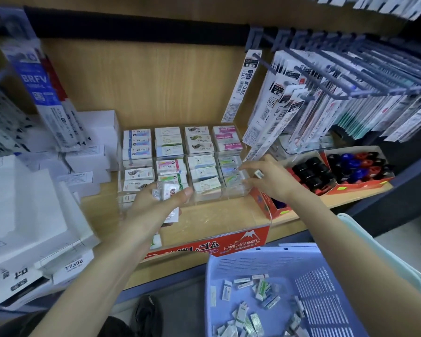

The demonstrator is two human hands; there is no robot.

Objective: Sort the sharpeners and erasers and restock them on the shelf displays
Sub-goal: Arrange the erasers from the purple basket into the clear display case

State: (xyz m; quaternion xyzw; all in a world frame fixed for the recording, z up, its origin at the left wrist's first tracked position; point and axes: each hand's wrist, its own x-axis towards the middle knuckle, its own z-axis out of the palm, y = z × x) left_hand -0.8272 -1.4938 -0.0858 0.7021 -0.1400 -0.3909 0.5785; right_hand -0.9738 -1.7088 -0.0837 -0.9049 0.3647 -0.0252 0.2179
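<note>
Beside a BRFV pack (pixel 38 79) and REFILL boxes (pixel 75 263), the left hand (pixel 156 203) curled its fingers round several wrapped erasers (pixel 164 190) before the clear display tray (pixel 231 190). Right of the HARD ERASER sign (pixel 243 240), the right hand (pixel 270 178) pinched a small eraser (pixel 259 173) at the tray's right edge, above a blue basket (pixel 253 268) of loose erasers (pixel 260 290).

"HARD ERASER" on red sign (pixel 206 246)

erasers (pixel 165 192) in left hand (pixel 153 206): blurred | right hand (pixel 274 182)'s hold on small eraser (pixel 259 173): unclear | basket (pixel 241 265): cut off below
</note>
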